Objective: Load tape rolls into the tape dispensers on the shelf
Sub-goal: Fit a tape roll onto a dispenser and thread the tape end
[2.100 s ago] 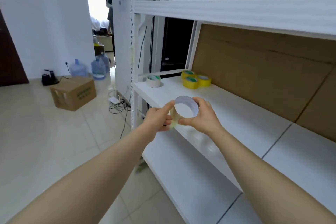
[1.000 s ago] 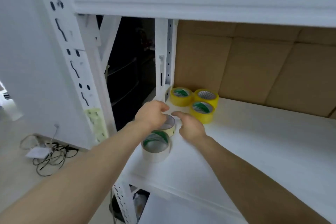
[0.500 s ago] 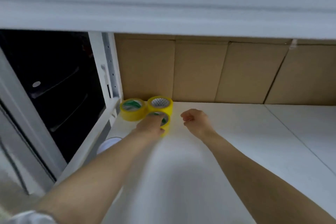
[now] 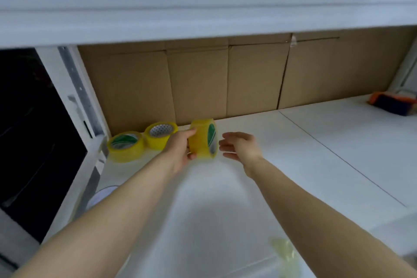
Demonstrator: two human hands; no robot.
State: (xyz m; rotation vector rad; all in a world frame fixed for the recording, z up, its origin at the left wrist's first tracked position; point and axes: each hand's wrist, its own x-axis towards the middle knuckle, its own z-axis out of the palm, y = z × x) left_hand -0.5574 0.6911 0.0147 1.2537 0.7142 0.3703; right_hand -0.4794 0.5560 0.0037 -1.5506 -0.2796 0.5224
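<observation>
My left hand (image 4: 179, 150) grips a yellow tape roll (image 4: 204, 138), holding it on edge just above the white shelf (image 4: 293, 165), its green-printed core facing right. My right hand (image 4: 240, 145) hovers open a little to the right of the roll, fingers spread, not touching it. Two more yellow rolls lie flat at the shelf's back left corner: one (image 4: 126, 146) by the upright, another (image 4: 161, 132) behind it. An orange and dark tape dispenser (image 4: 393, 102) sits at the far right of the shelf.
An upper shelf board (image 4: 203, 0) hangs low overhead. Cardboard panels (image 4: 225, 83) line the back. A white perforated upright (image 4: 77, 92) stands at the left, with part of a pale roll (image 4: 101, 195) below it. A crumpled clear scrap (image 4: 285, 255) lies near the front edge.
My left hand has lifted the front yellow roll from the group and turned it on edge. My right hand has opened beside it. The view has shifted right, showing the dispenser.
</observation>
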